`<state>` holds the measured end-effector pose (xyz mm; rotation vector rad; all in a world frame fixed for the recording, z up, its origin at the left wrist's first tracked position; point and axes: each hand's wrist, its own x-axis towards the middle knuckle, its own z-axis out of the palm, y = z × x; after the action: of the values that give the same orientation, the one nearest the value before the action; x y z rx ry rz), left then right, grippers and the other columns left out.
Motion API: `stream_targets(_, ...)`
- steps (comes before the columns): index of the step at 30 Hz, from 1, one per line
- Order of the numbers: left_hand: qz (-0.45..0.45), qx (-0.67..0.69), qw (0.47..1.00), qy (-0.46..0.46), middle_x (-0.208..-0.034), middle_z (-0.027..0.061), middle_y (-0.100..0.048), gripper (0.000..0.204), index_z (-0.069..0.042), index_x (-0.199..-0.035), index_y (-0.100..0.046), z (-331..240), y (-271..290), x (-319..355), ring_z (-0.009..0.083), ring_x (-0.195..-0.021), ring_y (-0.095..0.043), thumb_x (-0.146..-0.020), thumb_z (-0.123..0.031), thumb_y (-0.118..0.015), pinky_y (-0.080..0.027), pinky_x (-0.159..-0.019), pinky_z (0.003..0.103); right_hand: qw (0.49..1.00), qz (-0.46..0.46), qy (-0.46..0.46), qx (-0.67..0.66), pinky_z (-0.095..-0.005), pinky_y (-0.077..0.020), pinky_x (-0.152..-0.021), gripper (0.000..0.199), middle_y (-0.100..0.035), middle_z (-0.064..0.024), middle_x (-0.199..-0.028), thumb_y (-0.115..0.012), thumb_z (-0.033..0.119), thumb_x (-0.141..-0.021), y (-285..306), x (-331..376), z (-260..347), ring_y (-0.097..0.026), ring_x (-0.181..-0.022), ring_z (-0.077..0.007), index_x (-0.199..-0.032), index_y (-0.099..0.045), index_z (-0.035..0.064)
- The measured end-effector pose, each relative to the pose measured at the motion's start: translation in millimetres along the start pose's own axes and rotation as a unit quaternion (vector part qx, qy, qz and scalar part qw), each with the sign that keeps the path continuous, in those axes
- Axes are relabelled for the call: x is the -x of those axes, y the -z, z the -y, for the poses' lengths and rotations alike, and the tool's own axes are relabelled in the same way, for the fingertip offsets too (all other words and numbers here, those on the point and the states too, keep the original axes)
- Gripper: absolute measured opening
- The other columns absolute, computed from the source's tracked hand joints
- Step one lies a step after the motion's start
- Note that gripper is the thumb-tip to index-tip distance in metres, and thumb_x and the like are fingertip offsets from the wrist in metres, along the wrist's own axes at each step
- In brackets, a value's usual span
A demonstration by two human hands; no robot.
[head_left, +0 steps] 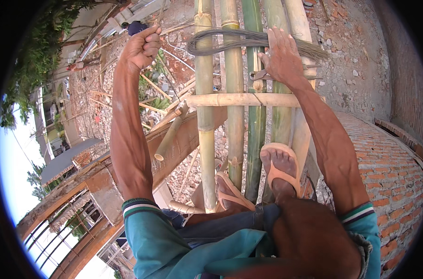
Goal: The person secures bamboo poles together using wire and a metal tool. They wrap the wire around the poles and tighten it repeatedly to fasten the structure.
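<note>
My left hand (142,48) is raised at the upper left, its fingers closed in a pinch on what looks like a thin wire strand running toward the bundle. A looped bundle of dark tie wire (216,41) lies across several bamboo poles (204,83). My right hand (283,58) rests flat on the bundle's right part, fingers stretched out. Close by its thumb, metal pincers (261,75) lie on the poles, partly hidden by the hand. Nearer to me, a bamboo crosspiece (244,99) spans the poles, with dark wire around it at a joint.
My sandalled feet (280,162) stand on the bamboo poles, above rubble-strewn ground (179,162). A brick wall (383,176) rises on the right. To the left are a concrete beam (174,158), a cut bamboo piece (169,137) and scattered sticks. A person in dark clothing (136,28) appears beyond my left hand.
</note>
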<state>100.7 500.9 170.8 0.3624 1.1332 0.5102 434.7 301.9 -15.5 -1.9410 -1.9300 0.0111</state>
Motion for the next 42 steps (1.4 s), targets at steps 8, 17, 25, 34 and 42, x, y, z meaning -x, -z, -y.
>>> stream_targets(8,-0.140,-0.164,0.975,-0.052,-0.064,-0.0092,-0.039,0.017,-0.002,-0.103,-0.060,-38.3,23.5,58.4,-0.0003,-0.046,-0.029,-0.106,-0.018,-0.061,-0.017,-0.034,0.017,1.000,-0.008,0.015,-0.026,-0.0469,-0.0264,-0.125,0.060,-0.040,-0.0178,-0.159,-0.055,0.021,-0.099,-3.8,2.0,-5.1,-0.036,-0.149,-0.0327,-0.153,-0.038,0.0012)
stream_targets(17,-0.205,-0.380,0.899,-0.076,-0.062,-0.0139,-0.037,0.020,-0.009,-0.095,-0.065,-35.7,25.8,105.9,-0.0020,-0.046,-0.023,-0.103,-0.027,-0.066,-0.012,-0.039,0.020,0.999,0.004,0.029,-0.021,-0.0461,-0.0276,-0.124,0.050,-0.045,-0.0160,-0.157,-0.050,0.013,-0.097,-4.5,2.0,-8.4,-0.039,-0.148,-0.0317,-0.146,-0.047,0.0013)
stream_targets(25,-0.190,-0.457,0.860,-0.125,-0.061,-0.0147,-0.032,0.027,-0.011,-0.096,-0.069,29.8,20.5,156.3,-0.0006,-0.050,-0.020,-0.101,-0.037,-0.069,-0.013,-0.045,0.021,0.990,-0.034,0.128,0.040,-0.0457,-0.0451,-0.103,0.035,-0.061,-0.0136,-0.128,-0.054,0.013,-0.095,4.7,-12.5,-23.9,-0.057,-0.124,-0.0301,-0.129,-0.058,0.0057)
stream_targets(34,-0.229,-0.445,0.856,-0.132,-0.060,-0.0150,-0.031,0.027,-0.012,-0.089,-0.066,63.7,52.5,235.3,-0.0001,-0.051,-0.020,-0.102,-0.036,-0.066,-0.013,-0.046,0.023,0.907,0.064,0.385,0.161,-0.0461,-0.0535,-0.080,0.037,-0.066,-0.0126,-0.100,-0.063,0.028,-0.091,67.2,-91.0,-87.6,-0.066,-0.093,-0.0338,-0.117,-0.063,0.0021)
stream_targets(42,-0.385,-0.141,0.866,-0.286,-0.065,-0.0126,-0.036,0.014,-0.011,-0.102,-0.064,82.1,158.5,375.0,-0.0023,-0.050,-0.020,-0.107,-0.024,-0.061,-0.014,-0.041,0.020,0.953,0.108,0.170,0.226,-0.0486,-0.0579,-0.083,0.044,-0.067,-0.0244,-0.124,-0.051,0.030,-0.107,128.9,-64.5,-231.5,-0.070,-0.099,-0.0406,-0.139,-0.048,-0.0003)
